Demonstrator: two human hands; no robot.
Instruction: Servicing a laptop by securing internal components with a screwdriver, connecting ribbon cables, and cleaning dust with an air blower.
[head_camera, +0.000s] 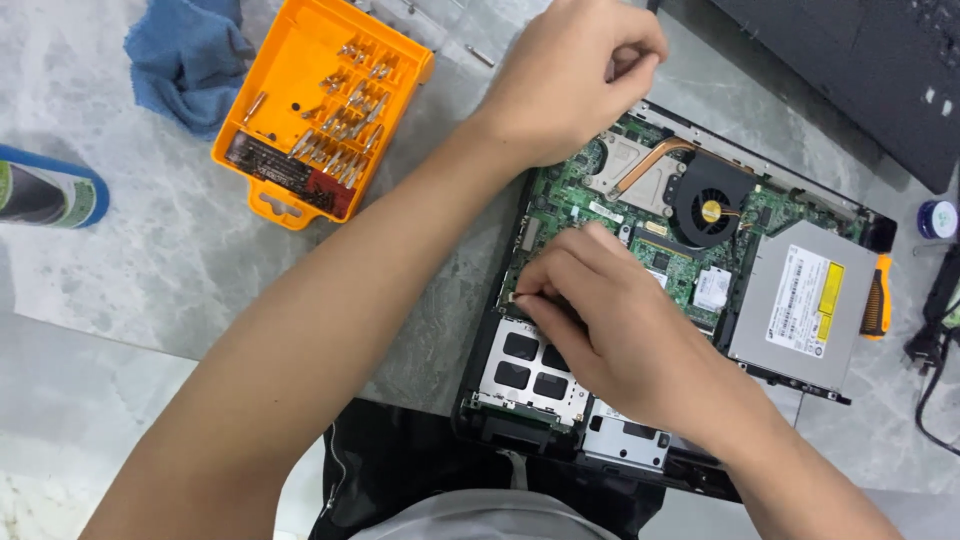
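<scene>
Bright, even light falls from overhead. My left forearm (300, 340) throws only a soft shadow onto the grey marble table (150, 270) toward four o'clock. Pale glare sits on the silver optical drive (795, 300) at three o'clock. My right hand (610, 320) is sharp; the blue cloth (190, 55) at eleven o'clock looks slightly soft.

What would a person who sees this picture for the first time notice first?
Most striking is the opened laptop in the middle, with its green circuit board, black fan and silver optical drive exposed. Both hands work over it: the left hand at its upper edge, the right hand pinching something small near the board's left side. At upper left lies a bright orange tray of screwdriver bits.
</scene>
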